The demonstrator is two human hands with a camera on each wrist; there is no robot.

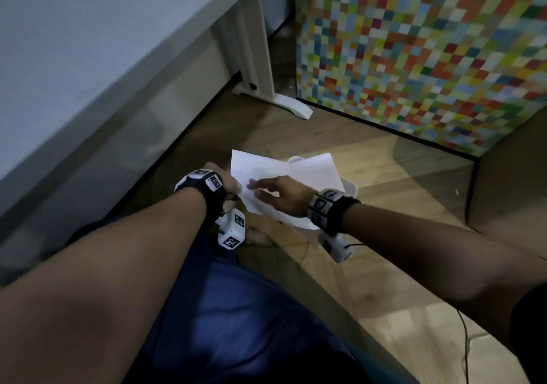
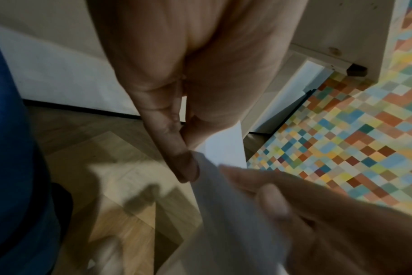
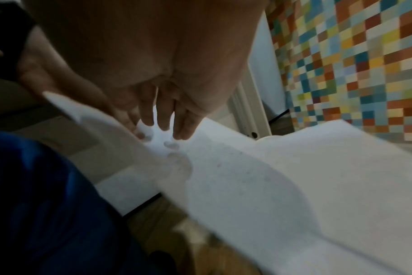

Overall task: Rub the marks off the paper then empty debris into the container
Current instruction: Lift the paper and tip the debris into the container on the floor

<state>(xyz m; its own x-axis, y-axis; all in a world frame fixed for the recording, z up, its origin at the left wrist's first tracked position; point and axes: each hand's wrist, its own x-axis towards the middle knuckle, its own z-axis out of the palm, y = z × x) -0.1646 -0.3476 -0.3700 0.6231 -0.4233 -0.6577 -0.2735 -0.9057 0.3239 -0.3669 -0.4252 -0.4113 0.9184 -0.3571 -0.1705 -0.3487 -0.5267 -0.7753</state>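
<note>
Head view shows the paper (image 1: pixel 284 182) held in the air over a white container (image 1: pixel 350 189), whose rim peeks out past the sheet at about 12 o'clock and again at 4 o'clock. The sheet's long axis runs roughly from 10 o'clock to 4 o'clock, and it sags into a shallow trough along that line.

The left hand (image 1: pixel 222 181) pinches the sheet's near-left edge; in the left wrist view the thumb (image 2: pixel 176 158) and the fingers behind it close on the paper's edge (image 2: pixel 223 148). The right hand (image 1: pixel 281 195) lies on top of the sheet toward 5 o'clock with fingers straight and spread, touching or brushing the surface rather than gripping it. The right wrist view shows faint grey specks scattered on the paper (image 3: pixel 259 176) just past the fingertips (image 3: pixel 167 124), though blur makes them hard to read.

The container sits directly under the sheet, toward 3 o'clock from the left hand's grip and beneath the right wrist. My judgement is that the dumping step is in hand: debris must travel down the trough toward the low far edge, so the pinched side needs to stay higher than the side over the container.
</note>
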